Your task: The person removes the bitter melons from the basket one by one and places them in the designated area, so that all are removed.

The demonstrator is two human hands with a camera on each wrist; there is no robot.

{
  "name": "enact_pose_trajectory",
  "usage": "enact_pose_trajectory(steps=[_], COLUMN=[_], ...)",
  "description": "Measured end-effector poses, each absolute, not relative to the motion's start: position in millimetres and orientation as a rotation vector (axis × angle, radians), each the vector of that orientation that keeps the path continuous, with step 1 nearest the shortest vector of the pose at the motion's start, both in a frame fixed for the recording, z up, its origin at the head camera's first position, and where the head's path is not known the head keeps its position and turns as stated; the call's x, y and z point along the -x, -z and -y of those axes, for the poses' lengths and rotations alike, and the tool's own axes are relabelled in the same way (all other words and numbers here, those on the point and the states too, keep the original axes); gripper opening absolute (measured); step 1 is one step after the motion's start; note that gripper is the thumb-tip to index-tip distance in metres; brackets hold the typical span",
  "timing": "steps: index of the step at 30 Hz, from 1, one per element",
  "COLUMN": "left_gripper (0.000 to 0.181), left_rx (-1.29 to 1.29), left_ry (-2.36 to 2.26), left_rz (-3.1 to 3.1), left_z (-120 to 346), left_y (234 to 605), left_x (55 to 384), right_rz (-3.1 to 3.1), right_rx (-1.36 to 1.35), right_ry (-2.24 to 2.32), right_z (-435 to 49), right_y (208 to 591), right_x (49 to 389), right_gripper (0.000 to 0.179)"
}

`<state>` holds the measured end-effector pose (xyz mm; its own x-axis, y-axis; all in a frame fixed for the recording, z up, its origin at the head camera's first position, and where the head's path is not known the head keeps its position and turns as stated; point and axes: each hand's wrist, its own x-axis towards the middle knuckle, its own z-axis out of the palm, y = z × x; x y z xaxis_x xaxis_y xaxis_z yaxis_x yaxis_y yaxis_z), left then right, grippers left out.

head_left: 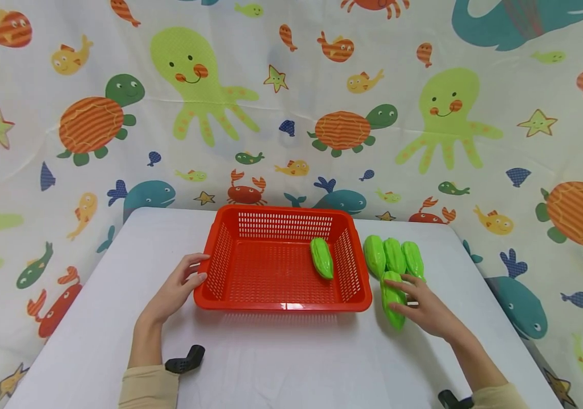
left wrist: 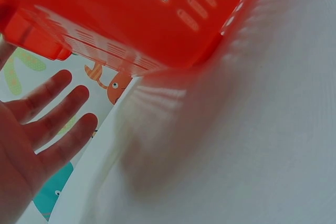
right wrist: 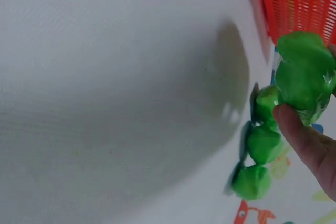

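Note:
A red plastic basket (head_left: 278, 272) with slotted sides sits on the white table, one bright green ridged vegetable (head_left: 321, 258) lying inside toward its right. At the basket's left rim is my left hand (head_left: 176, 289); in the left wrist view its fingers (left wrist: 65, 114) are spread and fairly straight beside the basket wall. My right hand (head_left: 429, 309) pinches another green vegetable (head_left: 392, 301) between thumb and fingers, right of the basket. In the right wrist view this vegetable (right wrist: 304, 74) shows end-on, the thumb against its side.
Several more green vegetables (head_left: 395, 255) stand in a row just right of the basket. The white table (head_left: 291, 363) reaches back to a hanging cloth (head_left: 291, 102) printed with sea animals. A black wrist-worn device (head_left: 186, 359) is at the left sleeve.

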<state>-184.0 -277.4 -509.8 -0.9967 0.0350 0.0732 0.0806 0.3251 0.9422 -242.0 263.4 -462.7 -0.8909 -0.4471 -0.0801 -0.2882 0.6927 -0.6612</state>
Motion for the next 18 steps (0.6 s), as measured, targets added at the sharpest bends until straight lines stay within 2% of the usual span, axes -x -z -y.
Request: enact_pose_trajectory(steps=[18], left_gripper=[0.050], left_rx=[0.101], left_ry=[1.813], left_rz=[2.520], left_z=[278], left_y=[511], left_x=[184], right_rz=[-2.661], right_rx=[0.612], right_ry=[0.890], right_z=[-265], right_y=[477], right_x=[244], right_gripper=[0.051])
